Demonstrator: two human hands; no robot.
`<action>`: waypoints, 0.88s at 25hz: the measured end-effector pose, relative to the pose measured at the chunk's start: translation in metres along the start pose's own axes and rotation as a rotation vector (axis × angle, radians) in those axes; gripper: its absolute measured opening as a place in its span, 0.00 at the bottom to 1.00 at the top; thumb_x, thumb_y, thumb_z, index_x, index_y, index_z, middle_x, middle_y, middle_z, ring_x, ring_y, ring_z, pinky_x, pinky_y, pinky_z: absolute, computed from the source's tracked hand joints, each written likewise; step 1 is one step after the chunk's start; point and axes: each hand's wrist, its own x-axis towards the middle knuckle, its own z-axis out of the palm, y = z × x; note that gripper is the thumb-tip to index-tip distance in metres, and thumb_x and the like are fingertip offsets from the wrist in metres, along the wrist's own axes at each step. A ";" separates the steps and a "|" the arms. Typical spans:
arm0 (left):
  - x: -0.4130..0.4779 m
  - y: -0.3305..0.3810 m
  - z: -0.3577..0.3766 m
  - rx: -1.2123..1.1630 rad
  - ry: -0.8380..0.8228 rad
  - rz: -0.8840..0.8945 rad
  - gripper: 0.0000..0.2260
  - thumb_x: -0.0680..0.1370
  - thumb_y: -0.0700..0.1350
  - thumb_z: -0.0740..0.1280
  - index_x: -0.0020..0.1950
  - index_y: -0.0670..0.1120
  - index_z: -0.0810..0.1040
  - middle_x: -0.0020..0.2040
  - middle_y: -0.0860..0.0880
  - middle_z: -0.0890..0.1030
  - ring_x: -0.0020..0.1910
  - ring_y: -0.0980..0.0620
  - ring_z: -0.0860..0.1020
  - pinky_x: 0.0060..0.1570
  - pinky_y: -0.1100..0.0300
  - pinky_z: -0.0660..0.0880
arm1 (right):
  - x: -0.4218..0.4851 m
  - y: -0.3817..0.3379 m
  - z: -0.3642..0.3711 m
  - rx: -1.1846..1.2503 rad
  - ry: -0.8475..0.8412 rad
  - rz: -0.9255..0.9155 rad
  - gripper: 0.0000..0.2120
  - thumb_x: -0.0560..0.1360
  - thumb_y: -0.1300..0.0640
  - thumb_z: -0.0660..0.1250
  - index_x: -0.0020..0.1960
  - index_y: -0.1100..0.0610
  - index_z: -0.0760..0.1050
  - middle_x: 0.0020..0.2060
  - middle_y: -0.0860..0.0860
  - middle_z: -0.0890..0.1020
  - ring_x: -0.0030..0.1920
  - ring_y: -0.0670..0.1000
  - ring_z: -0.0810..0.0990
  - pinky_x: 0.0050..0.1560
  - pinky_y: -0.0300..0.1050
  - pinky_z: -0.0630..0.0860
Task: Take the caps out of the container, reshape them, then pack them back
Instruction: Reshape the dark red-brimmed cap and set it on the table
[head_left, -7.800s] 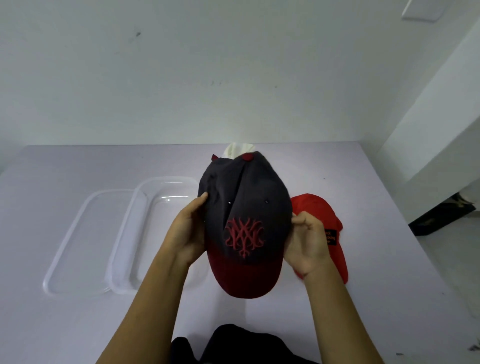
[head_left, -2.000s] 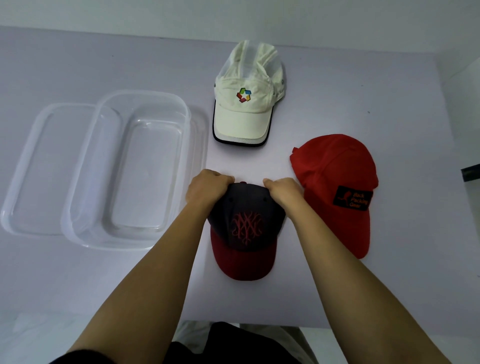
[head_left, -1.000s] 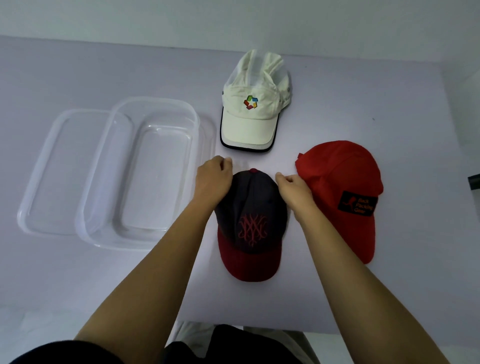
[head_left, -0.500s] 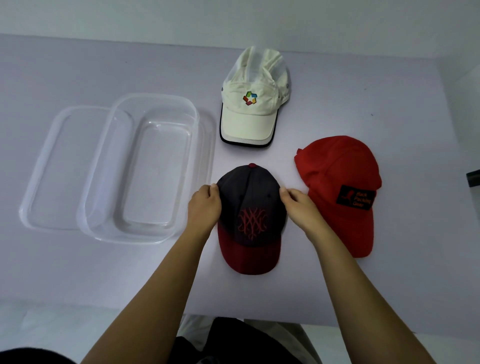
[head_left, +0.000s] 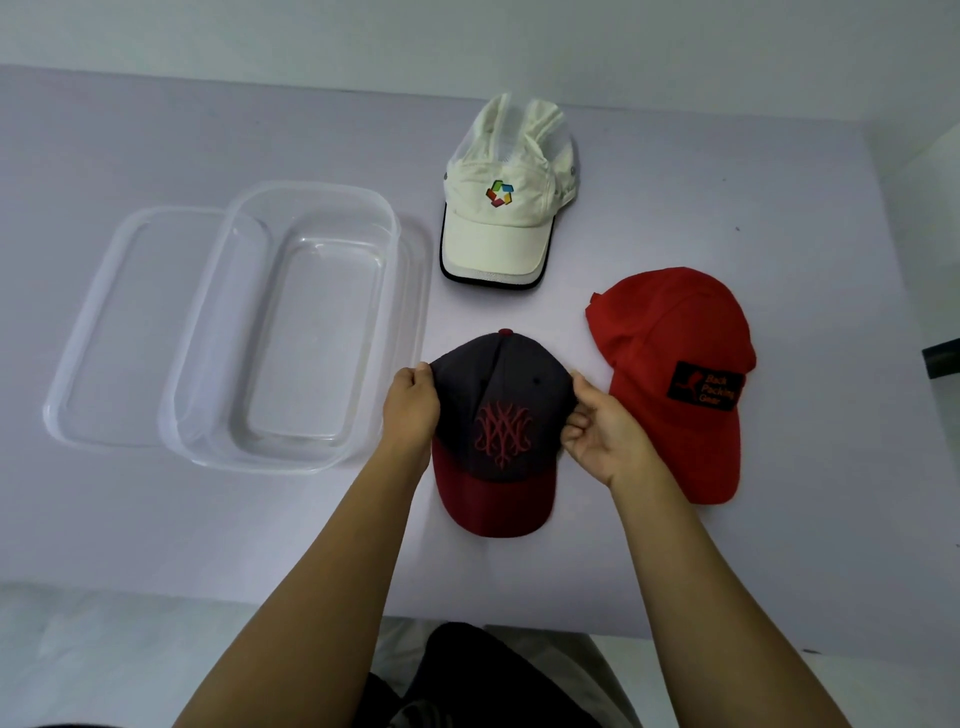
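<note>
Two caps (head_left: 501, 202) (head_left: 675, 374), empty container (head_left: 291, 332) nearby

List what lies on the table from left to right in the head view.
Clear flat plastic lid → clear rectangular plastic container → dark navy cap with maroon brim, held at its sides by left hand and right hand → red cap with black patch.

Table (head_left: 779, 182) front edge is blocked mid-span by both forearms and the dark cap (head_left: 501, 410). The left half is taken by the container (head_left: 311, 208) and, touching its left side, the lid (head_left: 88, 338). The red cap (head_left: 670, 332) sits right, the white cap (head_left: 498, 244) toward the back edge. Open lanes are left at the back-left corner, the right edge and the front-left.
</note>
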 end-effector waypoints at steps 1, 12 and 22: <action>0.000 0.000 -0.001 -0.021 -0.012 -0.006 0.16 0.81 0.50 0.52 0.57 0.41 0.72 0.41 0.50 0.71 0.38 0.52 0.69 0.39 0.57 0.68 | 0.001 -0.001 -0.001 0.036 -0.010 0.002 0.08 0.80 0.57 0.59 0.45 0.51 0.74 0.23 0.45 0.65 0.19 0.41 0.62 0.20 0.32 0.60; -0.003 -0.013 -0.004 -0.046 0.032 0.057 0.12 0.81 0.48 0.50 0.49 0.44 0.70 0.44 0.47 0.71 0.43 0.49 0.70 0.46 0.53 0.72 | 0.007 0.025 -0.019 -0.507 0.088 -0.325 0.09 0.81 0.56 0.57 0.46 0.55 0.75 0.33 0.47 0.70 0.33 0.44 0.67 0.34 0.37 0.66; -0.052 -0.031 -0.019 0.138 0.012 0.153 0.19 0.81 0.49 0.56 0.70 0.44 0.65 0.65 0.46 0.73 0.62 0.47 0.73 0.55 0.58 0.69 | -0.033 0.046 -0.031 -0.757 0.098 -0.458 0.18 0.77 0.55 0.65 0.66 0.54 0.68 0.58 0.48 0.73 0.58 0.49 0.75 0.56 0.43 0.75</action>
